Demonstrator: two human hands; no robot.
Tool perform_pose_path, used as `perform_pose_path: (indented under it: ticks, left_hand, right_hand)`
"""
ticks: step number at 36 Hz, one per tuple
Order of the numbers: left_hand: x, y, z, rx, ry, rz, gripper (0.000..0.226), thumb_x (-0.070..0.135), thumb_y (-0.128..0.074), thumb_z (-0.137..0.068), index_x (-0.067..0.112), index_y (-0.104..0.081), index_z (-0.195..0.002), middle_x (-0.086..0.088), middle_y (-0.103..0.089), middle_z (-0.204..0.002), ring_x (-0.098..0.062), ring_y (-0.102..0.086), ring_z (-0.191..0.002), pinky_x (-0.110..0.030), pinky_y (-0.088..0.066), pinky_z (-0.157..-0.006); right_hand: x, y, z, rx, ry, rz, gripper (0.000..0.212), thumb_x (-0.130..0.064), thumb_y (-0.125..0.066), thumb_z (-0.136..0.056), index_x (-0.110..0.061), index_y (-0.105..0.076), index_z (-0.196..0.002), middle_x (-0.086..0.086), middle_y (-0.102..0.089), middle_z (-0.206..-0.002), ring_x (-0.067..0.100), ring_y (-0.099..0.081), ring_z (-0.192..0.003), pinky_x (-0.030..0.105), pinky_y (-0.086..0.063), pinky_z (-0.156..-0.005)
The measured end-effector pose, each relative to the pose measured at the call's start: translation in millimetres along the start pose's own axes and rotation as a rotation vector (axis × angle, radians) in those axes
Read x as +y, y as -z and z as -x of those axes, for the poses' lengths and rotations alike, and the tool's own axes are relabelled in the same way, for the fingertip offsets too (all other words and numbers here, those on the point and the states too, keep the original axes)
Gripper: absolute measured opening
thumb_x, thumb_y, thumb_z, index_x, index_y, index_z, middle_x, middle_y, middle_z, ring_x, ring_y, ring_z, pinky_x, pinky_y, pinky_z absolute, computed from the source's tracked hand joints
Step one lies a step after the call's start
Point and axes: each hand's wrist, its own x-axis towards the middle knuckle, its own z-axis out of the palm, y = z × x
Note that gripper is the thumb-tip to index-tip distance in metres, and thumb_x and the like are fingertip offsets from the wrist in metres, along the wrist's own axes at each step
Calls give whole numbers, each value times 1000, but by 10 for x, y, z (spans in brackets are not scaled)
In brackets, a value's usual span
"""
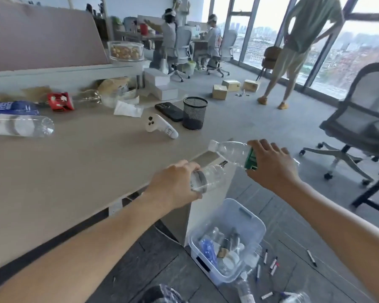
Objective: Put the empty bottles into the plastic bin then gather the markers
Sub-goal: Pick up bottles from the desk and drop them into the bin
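My left hand (175, 184) grips a clear grey-banded bottle (208, 180) at the desk's right corner. My right hand (271, 165) holds a clear green-labelled bottle (232, 153) with a white cap, just beyond that corner. Both hang above a translucent plastic bin (249, 217) on the floor, which holds several bottles. Two more bottles lie on the desk at far left: a clear one (20, 126) and a blue-labelled one (11, 108). Several markers (271, 263) are scattered on the floor right of the bin. Another bottle (245, 289) lies on the floor by the bin's near corner.
On the desk (74, 160) sit a black mesh pen cup (194, 113), a black phone (169, 111), a white controller (160, 126), a red snack pack (60, 101) and white boxes (160, 84). An office chair (359, 132) stands right. A person stands by the window.
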Motion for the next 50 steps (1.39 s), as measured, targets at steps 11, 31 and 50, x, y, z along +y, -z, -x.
perform_pose_path:
  ticks: [11, 31, 50]
  left_hand:
    - [627, -1313, -792, -259, 13, 118, 60, 51, -74, -75, 18, -55, -121, -5, -55, -124, -27, -58, -110, -41, -49, -94]
    - [267, -646, -534, -22, -18, 13, 41, 39, -68, -86, 27, -60, -125, 8, -59, -129, -19, -51, -120, -39, -41, -101]
    - [-196, 129, -113, 166, 35, 30, 27, 33, -69, -85, 27, -66, -111, 11, -66, -105, -13, -58, -97, -36, -51, -86]
  right_hand:
    - [840, -252, 620, -97, -229, 30, 68, -39, -70, -74, -24, -40, -133, 1, -53, -129, 27, -52, -115, 43, -40, -95]
    - [653, -1233, 259, -251, -321, -48, 62, -41, -70, -79, -19, -40, -129, 4, -51, -128, 28, -49, -118, 42, -37, -95]
    - [-340, -527, -94, -43, -89, -235, 64, -29, -69, -77, -22, -38, -132, 3, -50, -129, 27, -48, -115, 39, -43, -92]
